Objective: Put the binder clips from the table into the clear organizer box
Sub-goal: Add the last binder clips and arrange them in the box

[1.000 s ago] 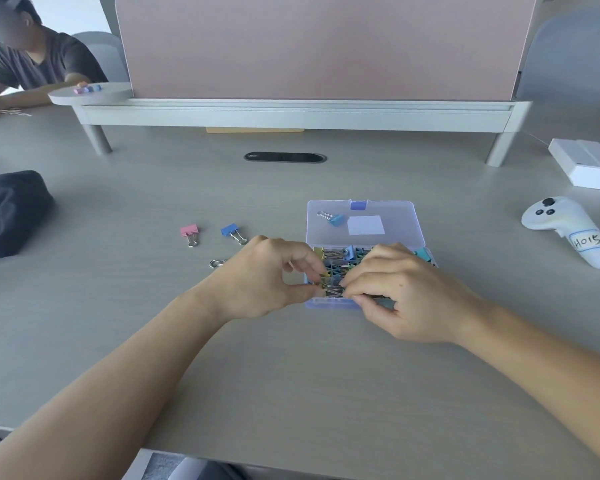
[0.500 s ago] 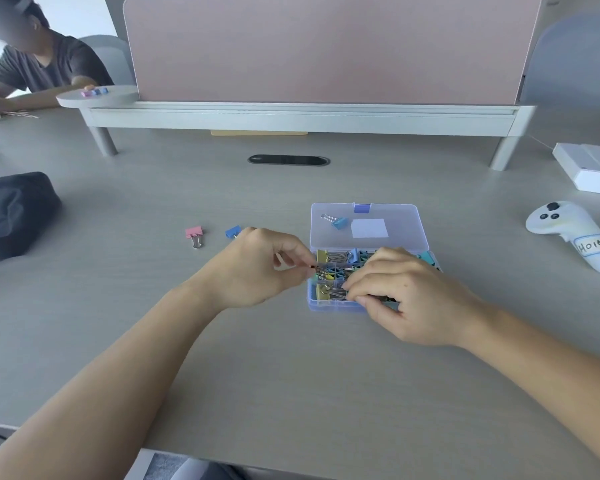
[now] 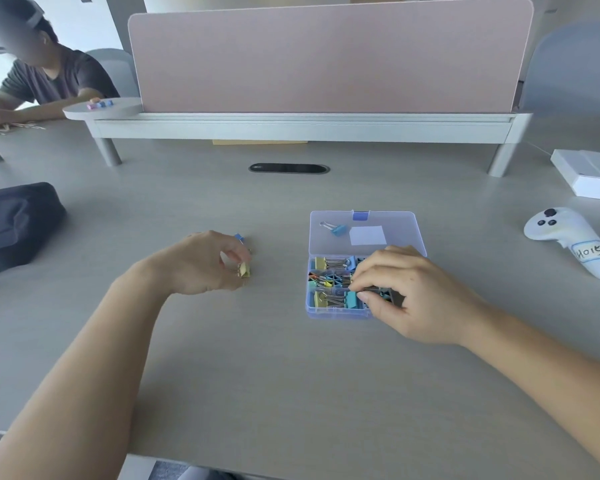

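Downward view from a head-worn camera over a pale grey table (image 3: 291, 393). At far left in the background, a second person (image 3: 52, 77) in a dark shirt, seated, forearms on the table. Nearer, at the left edge, a dark soft bag (image 3: 14, 223). Behind, across most of the width, a pink divider panel (image 3: 326, 53) on a raised grey shelf (image 3: 291, 128), with a few small coloured clips (image 3: 99, 104) on its rounded left end.

Left of centre, the left hand (image 3: 198, 265), thumb and forefinger pinching a yellow binder clip (image 3: 245, 270), other fingers curled loosely above. Clip on or just over the tabletop, cannot tell which, and well apart from the box. Just behind those fingers, a blue binder clip (image 3: 239, 238) on the table, partly hidden. Far back in the middle, a dark oval cable slot (image 3: 289, 168).

Right of centre, the clear organizer box (image 3: 336, 312), its lid (image 3: 399, 225) laid open away from the viewer, with a light blue clip (image 3: 338, 230) and a white label (image 3: 367, 235) on it. In the compartments, stored clips (image 3: 329, 282) in yellow, blue and other colours. Over the box's near right part, the right hand (image 3: 413, 296), fingers curled down and drawn together with the thumb, pinching among the stored clips; exactly which one, impossible to tell.

Further right, a white hand controller (image 3: 568, 237) with a handwritten label. At the far right edge, a flat white box (image 3: 589, 174).
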